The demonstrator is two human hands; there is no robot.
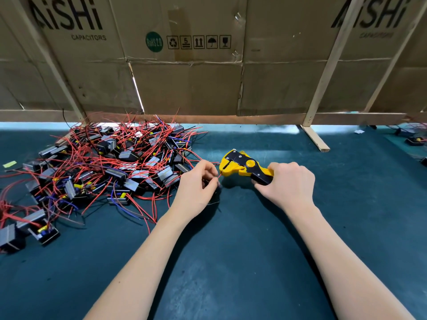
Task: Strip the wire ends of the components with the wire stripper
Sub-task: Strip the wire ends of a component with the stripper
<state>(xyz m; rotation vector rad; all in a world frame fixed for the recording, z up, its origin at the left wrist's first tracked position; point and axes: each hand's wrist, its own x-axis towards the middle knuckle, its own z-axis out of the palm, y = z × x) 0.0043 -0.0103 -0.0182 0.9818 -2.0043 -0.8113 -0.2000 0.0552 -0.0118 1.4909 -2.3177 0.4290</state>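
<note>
- My left hand pinched a thin red wire between thumb and fingertips. I held it close to its end so the tip would stay stiff and go where I aimed it.
- My right hand was wrapped round the handles of the yellow and black wire stripper. My fingers were curled tight on it, and I think that was so I could squeeze as soon as the wire sat right.
- The stripper's mouth pointed left, toward my other hand. The wire tip was at the mouth. I could not tell if it was fully in.
- The stripper was low over the green bench, with its shadow right under it. Keeping it low helped my hands stay steady.
- The part that this wire came from was hidden under my left hand, so I could not see it.
- The big pile of components lay to my left on the bench, just beside my left hand. They were small dark blocks with red and blue wires sticking out all over. It was close so I could grab the next one fast.
- A cardboard wall on wooden legs stood at the back of the bench.
- I guessed the job was far from done, because so many were left in the pile.
</note>
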